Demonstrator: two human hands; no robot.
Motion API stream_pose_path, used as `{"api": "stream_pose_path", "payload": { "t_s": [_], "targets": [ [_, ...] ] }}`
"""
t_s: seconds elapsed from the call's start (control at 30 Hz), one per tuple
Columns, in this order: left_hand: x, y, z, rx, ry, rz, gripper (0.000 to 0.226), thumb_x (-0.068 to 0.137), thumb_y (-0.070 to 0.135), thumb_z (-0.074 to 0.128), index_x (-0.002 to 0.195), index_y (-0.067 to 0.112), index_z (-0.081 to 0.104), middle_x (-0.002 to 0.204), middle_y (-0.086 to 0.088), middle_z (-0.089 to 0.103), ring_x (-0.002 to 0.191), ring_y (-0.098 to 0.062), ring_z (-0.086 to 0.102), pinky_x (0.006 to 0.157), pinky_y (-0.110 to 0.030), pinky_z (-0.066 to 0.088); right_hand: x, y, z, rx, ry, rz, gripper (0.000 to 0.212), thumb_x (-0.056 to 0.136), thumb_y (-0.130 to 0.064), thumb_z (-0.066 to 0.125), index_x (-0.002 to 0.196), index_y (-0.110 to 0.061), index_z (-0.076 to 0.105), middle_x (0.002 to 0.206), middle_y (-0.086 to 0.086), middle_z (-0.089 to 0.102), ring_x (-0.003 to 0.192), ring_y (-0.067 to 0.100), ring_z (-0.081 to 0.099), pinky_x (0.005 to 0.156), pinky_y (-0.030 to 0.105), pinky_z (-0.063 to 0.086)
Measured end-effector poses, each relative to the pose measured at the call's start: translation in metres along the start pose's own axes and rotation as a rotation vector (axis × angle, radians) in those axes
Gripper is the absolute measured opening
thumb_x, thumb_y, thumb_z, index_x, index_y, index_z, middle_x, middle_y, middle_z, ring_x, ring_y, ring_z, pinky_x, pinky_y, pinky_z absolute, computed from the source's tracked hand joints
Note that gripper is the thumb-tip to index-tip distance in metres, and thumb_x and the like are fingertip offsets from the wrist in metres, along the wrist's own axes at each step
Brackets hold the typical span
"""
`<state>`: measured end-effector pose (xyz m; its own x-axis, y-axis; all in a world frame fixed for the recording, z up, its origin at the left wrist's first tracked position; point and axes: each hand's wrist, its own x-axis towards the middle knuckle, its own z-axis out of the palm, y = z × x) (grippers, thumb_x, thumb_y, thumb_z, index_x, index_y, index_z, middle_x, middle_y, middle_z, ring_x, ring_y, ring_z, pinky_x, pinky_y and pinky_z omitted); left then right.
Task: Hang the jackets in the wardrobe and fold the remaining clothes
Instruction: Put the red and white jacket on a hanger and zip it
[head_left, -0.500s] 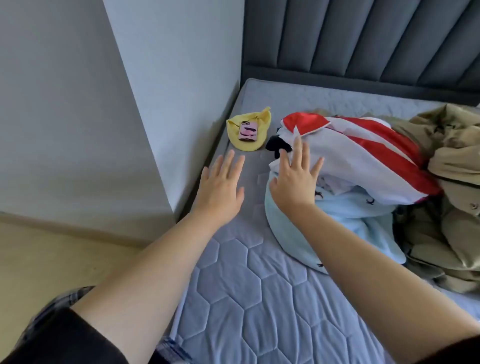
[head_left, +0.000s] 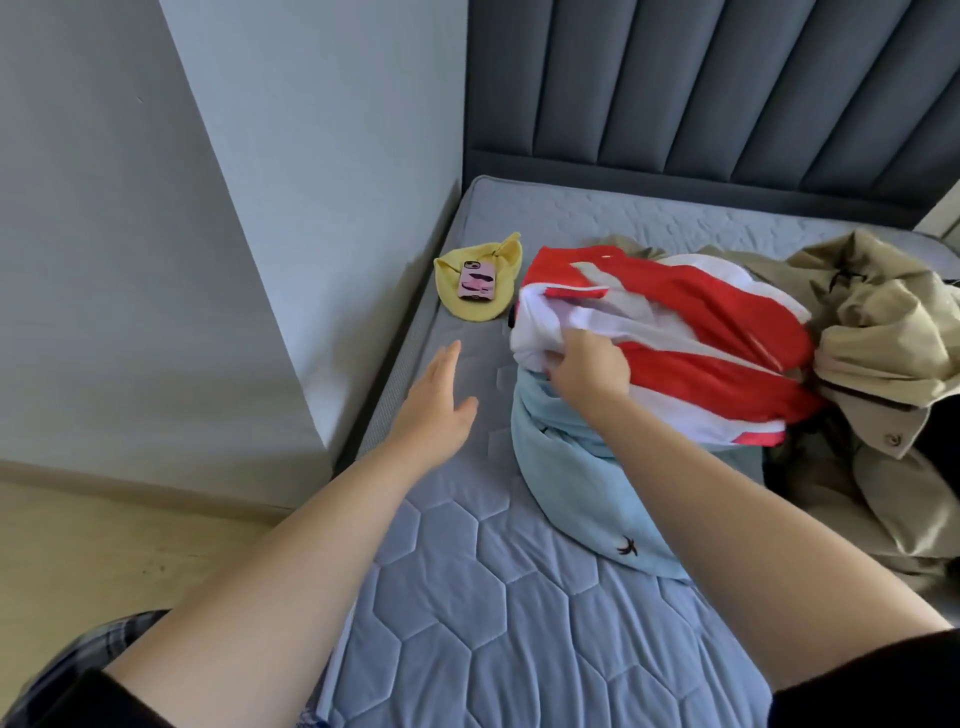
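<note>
Right hand (head_left: 589, 366) is on the left end of the clothes pile, fingers curled into the white edge of the red-and-white garment (head_left: 675, 332), gripping it. That garment sits on top of the pile, bunched, red stripes running diagonally.

Under it: a light blue garment (head_left: 571, 499), crumpled, with a small dark print near its lower edge. It spills toward the near side of the bed, touching the mattress (head_left: 493, 623).

Right of both: a beige jacket (head_left: 883, 364), heaped, a button visible on a flap. It touches the red-and-white garment's right end and runs to the frame's right edge. Some dark fabric shows in the gap between the blue garment and the jacket; can't tell what it is.

Left hand (head_left: 436, 410) is released, fingers straight and together, palm down over bare mattress just left of the pile. Holds nothing. Can't tell if it touches the mattress or hovers.

Far left corner of the mattress: a yellow cloth (head_left: 498, 260) lying flat, with a phone (head_left: 477, 280) in a pink case on top of it. Well apart from the left hand, near the pile's left end.

Mattress is grey-blue, hexagon quilted. Dark padded headboard (head_left: 727, 88) behind, grey wall (head_left: 311, 130) on the left, light wood floor (head_left: 104, 545) below it. Both forearms are bare, dark sleeves at the frame bottom.
</note>
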<state>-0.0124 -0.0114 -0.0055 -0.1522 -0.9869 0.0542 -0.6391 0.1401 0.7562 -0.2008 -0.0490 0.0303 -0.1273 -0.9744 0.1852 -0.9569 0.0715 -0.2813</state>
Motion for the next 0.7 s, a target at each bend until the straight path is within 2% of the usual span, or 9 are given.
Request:
{"api": "stream_pose_path", "payload": {
  "t_s": [0.1,0.17,0.23,0.27,0.33,0.43,0.53,0.6,0.7],
  "targets": [
    [0.003,0.002,-0.011,-0.535,0.131,-0.23,0.051,0.102,0.025,0.039,0.151,0.022,0.023,0.154,-0.003,0.031,0.129,-0.016,0.045,0.106,-0.034,0.038,-0.02,-0.049,-0.016,0.19,-0.018,-0.236,0.029,0.091,-0.031,0.058,0.1,-0.004,0.066,0.09,0.013,0.07,0.086,0.03,0.065,0.071,0.035,0.044],
    [-0.001,-0.002,-0.024,-1.098,0.091,-0.371,0.044,0.102,0.04,0.032,0.138,0.021,0.047,0.137,-0.008,0.054,0.099,-0.017,0.064,0.077,-0.031,0.053,-0.034,-0.072,-0.031,0.413,-0.236,-0.4,0.01,0.084,-0.018,0.065,0.084,-0.008,0.067,0.076,0.003,0.065,0.073,0.021,0.061,0.069,0.036,0.047],
    [-0.01,-0.015,-0.041,-1.481,0.006,-0.347,0.053,0.099,0.048,0.029,0.121,0.012,0.06,0.118,-0.015,0.066,0.096,-0.027,0.068,0.072,-0.037,0.057,-0.047,-0.085,-0.037,0.395,-0.437,-0.561,0.018,0.079,-0.01,0.068,0.066,-0.018,0.059,0.063,-0.005,0.055,0.063,0.014,0.051,0.063,0.032,0.043],
    [-0.014,-0.019,-0.048,-1.516,-0.005,-0.308,0.049,0.097,0.045,0.036,0.116,0.009,0.063,0.111,-0.015,0.069,0.096,-0.029,0.068,0.071,-0.038,0.058,-0.052,-0.088,-0.034,0.308,-0.438,-0.64,0.019,0.078,-0.012,0.069,0.065,-0.019,0.057,0.066,-0.004,0.054,0.066,0.016,0.05,0.065,0.033,0.041],
    [-0.018,-0.021,-0.051,-1.385,0.018,-0.28,0.03,0.09,0.029,0.049,0.103,0.01,0.068,0.098,-0.012,0.073,0.087,-0.028,0.069,0.063,-0.035,0.058,-0.055,-0.09,-0.016,0.038,-0.152,-0.737,0.013,0.076,-0.021,0.069,0.087,-0.015,0.066,0.097,0.005,0.06,0.092,0.026,0.052,0.08,0.036,0.038],
    [-0.019,-0.023,-0.045,-1.197,0.199,-0.394,0.031,0.09,-0.006,0.034,0.083,0.008,0.061,0.071,-0.009,0.067,0.069,-0.023,0.062,0.056,-0.024,0.053,-0.051,-0.072,0.013,-0.167,0.053,-0.482,0.072,0.072,-0.026,0.067,0.139,-0.018,0.042,0.149,0.015,0.029,0.136,0.034,0.027,0.108,0.055,0.016],
    [-0.031,-0.033,-0.039,-1.004,0.213,-0.39,0.037,0.08,-0.018,0.03,0.074,0.006,0.058,0.059,-0.01,0.057,0.063,-0.023,0.052,0.062,-0.029,0.044,-0.05,-0.049,0.042,-0.155,-0.304,-0.204,0.091,0.083,-0.036,0.062,0.152,-0.024,0.005,0.151,0.009,0.028,0.141,0.03,0.021,0.112,0.06,0.005],
    [-0.043,-0.033,-0.036,-0.94,0.135,-0.354,0.036,0.078,-0.017,0.036,0.078,0.005,0.064,0.064,-0.01,0.06,0.066,-0.024,0.055,0.064,-0.029,0.045,-0.06,-0.048,0.047,-0.056,-0.592,-0.222,0.061,0.093,-0.028,0.051,0.148,-0.017,0.026,0.139,0.008,0.048,0.133,0.027,0.039,0.112,0.044,0.021],
    [-0.055,-0.036,-0.037,-0.986,0.191,-0.339,0.029,0.084,-0.01,0.043,0.083,0.007,0.066,0.074,-0.01,0.064,0.075,-0.022,0.058,0.069,-0.029,0.046,-0.074,-0.073,0.042,0.147,-0.687,-0.245,0.031,0.095,-0.009,0.05,0.123,0.001,0.058,0.123,0.02,0.061,0.11,0.023,0.057,0.086,0.024,0.04]
  ]
}}
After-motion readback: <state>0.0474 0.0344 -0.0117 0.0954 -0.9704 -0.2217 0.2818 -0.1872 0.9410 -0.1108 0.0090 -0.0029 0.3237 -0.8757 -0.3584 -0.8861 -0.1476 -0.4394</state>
